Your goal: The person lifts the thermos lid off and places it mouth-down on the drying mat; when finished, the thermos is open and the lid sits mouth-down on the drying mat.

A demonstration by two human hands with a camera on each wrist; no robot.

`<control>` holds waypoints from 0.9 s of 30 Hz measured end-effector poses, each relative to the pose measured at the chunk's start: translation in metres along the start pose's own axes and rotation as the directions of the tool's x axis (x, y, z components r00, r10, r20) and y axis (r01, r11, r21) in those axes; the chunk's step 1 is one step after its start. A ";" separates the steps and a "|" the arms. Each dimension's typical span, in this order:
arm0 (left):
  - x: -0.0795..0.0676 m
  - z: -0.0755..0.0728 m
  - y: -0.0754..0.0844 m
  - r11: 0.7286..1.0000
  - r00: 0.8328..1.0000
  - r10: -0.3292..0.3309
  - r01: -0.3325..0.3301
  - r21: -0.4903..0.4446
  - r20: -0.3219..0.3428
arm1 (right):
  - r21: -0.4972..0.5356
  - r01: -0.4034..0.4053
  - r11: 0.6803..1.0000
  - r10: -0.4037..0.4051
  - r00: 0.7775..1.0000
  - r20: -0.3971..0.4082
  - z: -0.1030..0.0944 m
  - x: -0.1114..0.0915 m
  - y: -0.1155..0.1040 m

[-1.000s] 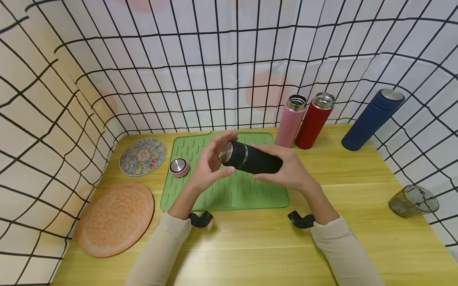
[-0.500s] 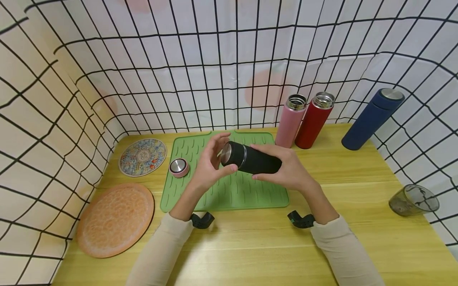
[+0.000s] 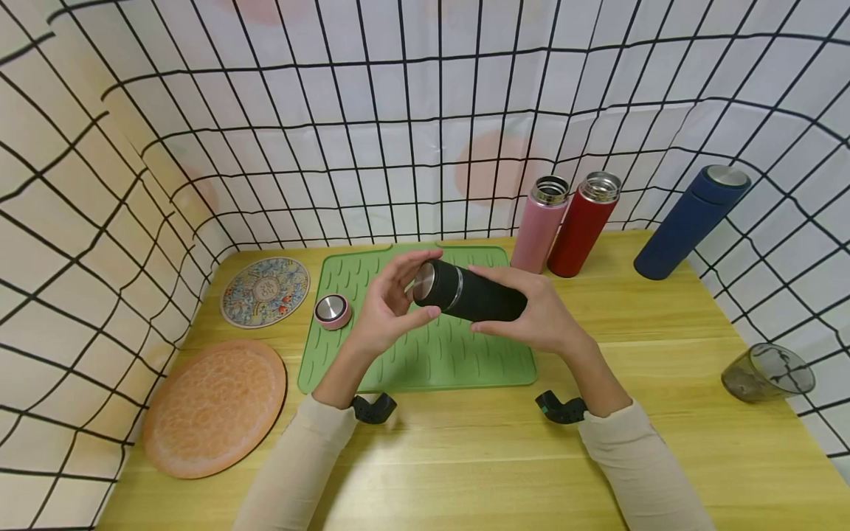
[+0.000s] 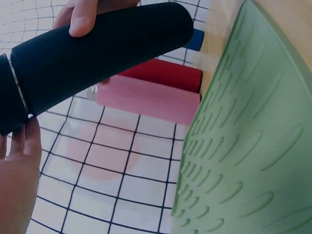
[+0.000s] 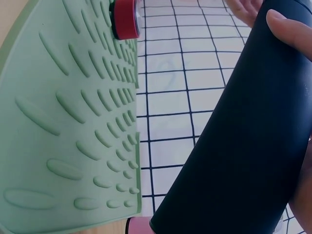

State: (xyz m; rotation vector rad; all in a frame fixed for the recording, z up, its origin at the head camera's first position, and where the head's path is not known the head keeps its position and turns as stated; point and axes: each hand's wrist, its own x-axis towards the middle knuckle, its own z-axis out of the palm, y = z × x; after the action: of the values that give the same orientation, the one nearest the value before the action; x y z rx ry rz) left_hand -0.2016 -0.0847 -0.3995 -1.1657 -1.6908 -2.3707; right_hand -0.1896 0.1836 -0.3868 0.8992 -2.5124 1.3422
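A black thermos point(image 3: 490, 296) is tilted over the green mat point(image 3: 425, 361), its steel-topped lid point(image 3: 425, 280) pointing left. My right hand point(image 3: 534, 306) grips the body, thumb on one side and fingers on the other. At the lid, my left hand point(image 3: 388, 310) curls thumb and fingers round it; in the left wrist view its fingertips point(image 4: 32, 131) touch just by the steel ring at the seam. A pink lid point(image 3: 332, 311) lies on the mat to the left. In the right wrist view a red lid point(image 5: 126, 19) sits on the mat; my left hand hides it in the head view.
Behind the mat's right end stand a pink thermos point(image 3: 538, 228) and a red thermos point(image 3: 584, 225), both uncapped. Farther right are a capped blue thermos point(image 3: 690, 221) and a glass cup point(image 3: 764, 372). At left lie a patterned coaster point(image 3: 265, 291) and an orange round mat point(image 3: 215, 409).
Both hands stay on the black thermos, shifting only slightly. The left hand's fingers have turned a little at the lid. The other things have not moved.
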 end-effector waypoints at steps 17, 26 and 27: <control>0.000 0.010 -0.001 0.995 0.957 -0.093 0.098 0.007 -0.273 | -0.107 0.024 0.994 -0.030 0.998 -0.056 0.004 0.001 0.002; 0.000 0.006 0.001 0.993 0.919 -0.103 0.120 0.021 -0.381 | -0.098 -0.015 0.995 0.005 0.995 -0.104 -0.002 0.000 0.007; 0.000 0.005 0.001 0.992 0.920 -0.104 0.123 0.027 -0.379 | -0.094 -0.019 0.995 0.008 0.994 -0.113 -0.004 0.000 0.007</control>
State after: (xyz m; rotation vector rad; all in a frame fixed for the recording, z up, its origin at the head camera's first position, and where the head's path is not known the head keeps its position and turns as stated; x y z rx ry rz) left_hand -0.1984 -0.0812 -0.3983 -0.5646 -1.7076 -2.3993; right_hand -0.1942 0.1900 -0.3898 0.7671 -2.4777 1.2288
